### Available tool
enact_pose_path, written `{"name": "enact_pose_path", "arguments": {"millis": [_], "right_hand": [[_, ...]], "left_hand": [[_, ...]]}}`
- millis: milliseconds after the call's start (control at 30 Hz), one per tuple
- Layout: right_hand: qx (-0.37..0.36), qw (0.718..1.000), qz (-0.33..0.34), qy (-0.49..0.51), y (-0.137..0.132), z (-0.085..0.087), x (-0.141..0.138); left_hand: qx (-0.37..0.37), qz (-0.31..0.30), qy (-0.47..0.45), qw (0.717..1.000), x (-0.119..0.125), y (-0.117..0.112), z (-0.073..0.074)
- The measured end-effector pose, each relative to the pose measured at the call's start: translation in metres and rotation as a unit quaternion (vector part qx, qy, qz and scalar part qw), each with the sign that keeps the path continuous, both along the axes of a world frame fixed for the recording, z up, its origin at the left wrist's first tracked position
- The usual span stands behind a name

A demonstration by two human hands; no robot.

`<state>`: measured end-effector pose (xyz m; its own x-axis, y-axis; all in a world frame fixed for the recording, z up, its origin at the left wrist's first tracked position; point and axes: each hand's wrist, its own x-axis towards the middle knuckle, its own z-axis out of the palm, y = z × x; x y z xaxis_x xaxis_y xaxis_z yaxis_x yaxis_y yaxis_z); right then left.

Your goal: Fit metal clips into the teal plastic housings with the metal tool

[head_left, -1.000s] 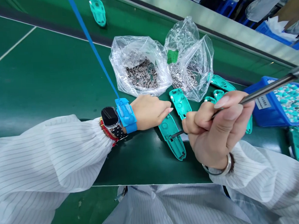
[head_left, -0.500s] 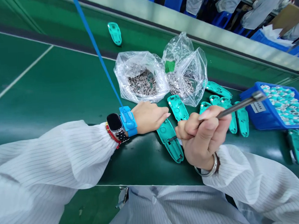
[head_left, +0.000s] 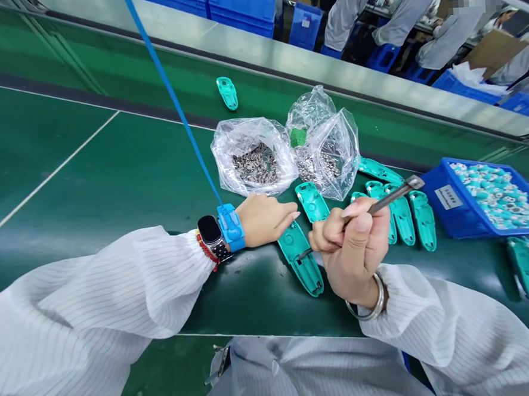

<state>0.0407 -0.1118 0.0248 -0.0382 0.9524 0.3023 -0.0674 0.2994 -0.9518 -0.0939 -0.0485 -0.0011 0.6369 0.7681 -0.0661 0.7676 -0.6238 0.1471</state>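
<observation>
My left hand (head_left: 262, 221) grips the upper end of a teal plastic shell (head_left: 311, 274), its thumb and fingers closed at the edge. The shell lies hollow side up on the green table. In my right hand (head_left: 351, 252) are metal tweezers (head_left: 392, 197), whose blunt end points up and right. Their dark tips reach down into the middle of the shell; whether they pinch a small part there I cannot tell. Just beyond my hands lies another teal shell (head_left: 312, 202), partly covered by my right hand.
Two clear plastic bags, a left bag (head_left: 226, 158) and a right bag (head_left: 348, 139), hold many small metal parts. Several teal shells (head_left: 423, 221) lie to the right, beside a blue bin (head_left: 449, 210) of small teal-and-white parts. A blue wrist cord (head_left: 168, 84) stretches up from my left wrist.
The camera view has shifted, so the table's things sit lower in the picture. The tweezers' tips have moved slightly left within the shell. Both hands keep their grip.
</observation>
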Motion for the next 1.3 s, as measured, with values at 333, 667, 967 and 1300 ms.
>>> {"name": "enact_pose_path", "arguments": {"millis": [333, 667, 967, 1300], "right_hand": [[0.037, 0.996, 0.049, 0.069, -0.002, -0.004, 0.003], [0.069, 0.985, 0.076, 0.141, 0.001, -0.001, 0.005], [0.039, 0.989, 0.087, 0.109, -0.03, 0.001, 0.027], [0.014, 0.991, 0.093, 0.091, -0.03, -0.004, 0.026]], "left_hand": [[-0.012, 0.013, 0.007, 1.0, 0.0, 0.001, 0.0], [-0.006, 0.01, 0.003, 1.0, 0.0, 0.002, -0.003], [-0.015, 0.016, -0.009, 1.0, 0.001, 0.003, -0.004], [-0.012, 0.019, -0.006, 1.0, 0.001, 0.002, -0.005]]}}
